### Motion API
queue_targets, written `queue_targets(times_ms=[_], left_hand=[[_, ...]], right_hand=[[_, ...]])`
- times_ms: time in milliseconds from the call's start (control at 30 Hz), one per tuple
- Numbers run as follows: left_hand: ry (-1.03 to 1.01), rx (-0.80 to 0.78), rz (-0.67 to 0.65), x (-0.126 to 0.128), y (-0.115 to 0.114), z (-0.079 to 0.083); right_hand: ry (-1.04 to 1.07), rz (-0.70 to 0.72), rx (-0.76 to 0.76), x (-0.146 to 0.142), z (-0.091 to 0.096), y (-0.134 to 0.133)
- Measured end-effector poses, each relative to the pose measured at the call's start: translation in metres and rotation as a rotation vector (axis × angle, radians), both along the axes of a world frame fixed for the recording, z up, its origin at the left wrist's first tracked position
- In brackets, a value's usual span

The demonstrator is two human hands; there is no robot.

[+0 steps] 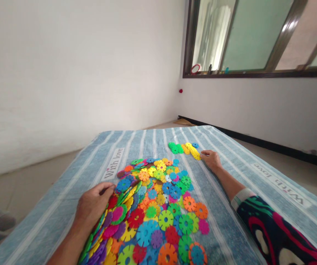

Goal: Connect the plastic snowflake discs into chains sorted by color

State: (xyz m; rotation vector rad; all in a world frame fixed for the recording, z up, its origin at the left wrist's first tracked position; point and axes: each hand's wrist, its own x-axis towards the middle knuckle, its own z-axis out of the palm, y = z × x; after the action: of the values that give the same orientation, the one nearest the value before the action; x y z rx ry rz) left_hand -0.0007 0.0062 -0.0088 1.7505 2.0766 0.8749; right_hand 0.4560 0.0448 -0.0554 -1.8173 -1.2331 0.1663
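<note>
A big heap of colourful plastic snowflake discs (158, 209) lies on a blue striped cloth (230, 173). My left hand (93, 206) rests palm down on the heap's left edge, fingers curled loosely over the discs. My right hand (211, 159) reaches far forward, fingers pinched at the near end of a small row of yellow discs (193, 151). A few green discs (175, 148) and one blue disc (195, 145) lie beside that row.
The cloth covers a raised surface whose far edge (158, 129) faces a white wall. A dark-framed window (257, 36) with small items on its sill is at the upper right. Bare floor (23, 176) surrounds the surface.
</note>
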Motion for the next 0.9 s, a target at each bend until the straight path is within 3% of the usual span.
queue_targets(times_ms=[200, 500, 767, 900], left_hand=[[-0.022, 0.012, -0.003, 0.001, -0.002, 0.002], [-0.019, 0.035, -0.007, 0.001, 0.003, -0.003], [-0.027, 0.059, -0.047, 0.000, 0.000, -0.007], [-0.037, 0.090, -0.079, 0.002, -0.002, -0.011]], right_hand=[[-0.072, -0.077, -0.024, -0.010, -0.005, -0.011], [-0.125, -0.081, -0.010, -0.027, -0.011, -0.045], [-0.131, -0.023, 0.044, -0.050, -0.012, -0.083], [-0.208, 0.072, 0.132, -0.063, -0.016, -0.098]])
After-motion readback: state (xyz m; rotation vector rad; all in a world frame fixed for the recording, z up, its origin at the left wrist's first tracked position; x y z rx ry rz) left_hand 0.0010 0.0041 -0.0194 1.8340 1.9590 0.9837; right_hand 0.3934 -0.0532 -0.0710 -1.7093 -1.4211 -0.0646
